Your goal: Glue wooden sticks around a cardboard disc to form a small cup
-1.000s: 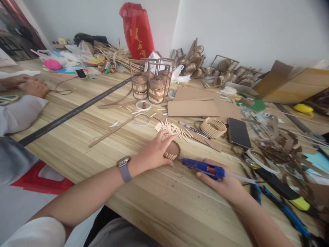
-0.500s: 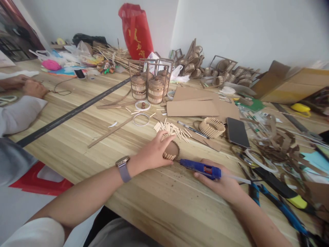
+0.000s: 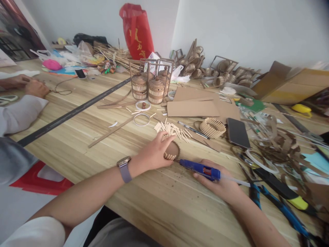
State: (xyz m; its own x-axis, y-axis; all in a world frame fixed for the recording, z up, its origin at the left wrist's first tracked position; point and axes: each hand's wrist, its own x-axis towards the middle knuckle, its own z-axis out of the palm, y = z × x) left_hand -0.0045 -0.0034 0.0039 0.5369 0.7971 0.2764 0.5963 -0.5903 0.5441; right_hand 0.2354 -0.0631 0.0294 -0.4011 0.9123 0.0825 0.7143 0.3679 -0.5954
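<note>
My left hand (image 3: pixel 153 151) curls round the left side of a small round brown basket piece (image 3: pixel 172 150) edged with short wooden sticks, low on the table. My right hand (image 3: pixel 221 181) is closed on a blue glue gun (image 3: pixel 200 168), with a pale glue stick trailing from its back. The gun's tip reaches the lower right edge of the basket piece. Just beyond my left hand lies a loose pile of short wooden sticks (image 3: pixel 177 130). A ring of upright sticks (image 3: pixel 212 128) rests further right, beside a black phone (image 3: pixel 238 132).
Lidded baskets in frames (image 3: pixel 156 90), cardboard sheets (image 3: pixel 192 108) and white rings (image 3: pixel 141 119) lie beyond my hands. Pliers (image 3: pixel 282 209) and a black-and-yellow cutter (image 3: pixel 280 188) are at right. Another person's hands (image 3: pixel 36 87) are at far left, past a dark strip (image 3: pixel 77 110).
</note>
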